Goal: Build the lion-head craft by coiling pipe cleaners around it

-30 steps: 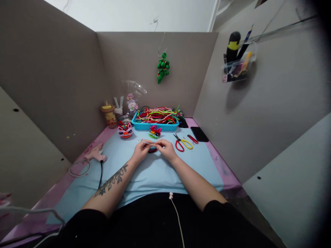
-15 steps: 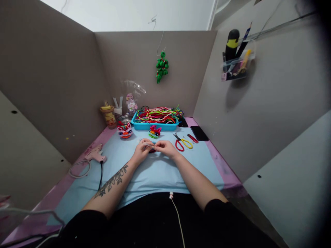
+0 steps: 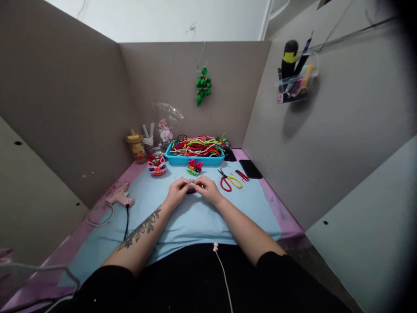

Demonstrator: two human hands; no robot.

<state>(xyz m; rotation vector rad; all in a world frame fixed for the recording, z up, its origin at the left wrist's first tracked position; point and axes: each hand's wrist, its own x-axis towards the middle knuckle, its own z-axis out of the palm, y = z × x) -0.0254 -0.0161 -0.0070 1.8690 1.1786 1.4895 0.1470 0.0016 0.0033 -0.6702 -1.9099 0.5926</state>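
Observation:
My left hand (image 3: 177, 191) and my right hand (image 3: 206, 189) meet fingertip to fingertip over the light blue cloth (image 3: 195, 221). Both are closed in a pinch, and what lies between the fingertips is too small to make out. Just under the fingers a small dark red and blue piece (image 3: 191, 191) shows in part, mostly hidden by the hands. Beyond them stands a pink and green animal head (image 3: 194, 168) of fuzzy stems. A second such head, pink and red (image 3: 157, 166), sits to its left.
At the back is a blue tray (image 3: 195, 161) heaped with colourful fuzzy stems. To the right lie red-and-yellow-handled pliers (image 3: 230, 181), a red cutter (image 3: 242, 175) and a black phone (image 3: 250, 169). A pink glue gun (image 3: 120, 195) with its cord lies left. Partition walls enclose the table.
The fingertips of both hands have drawn closer together, and the left fingers have curled in more. The view has shifted slightly; the objects on the table stay put.

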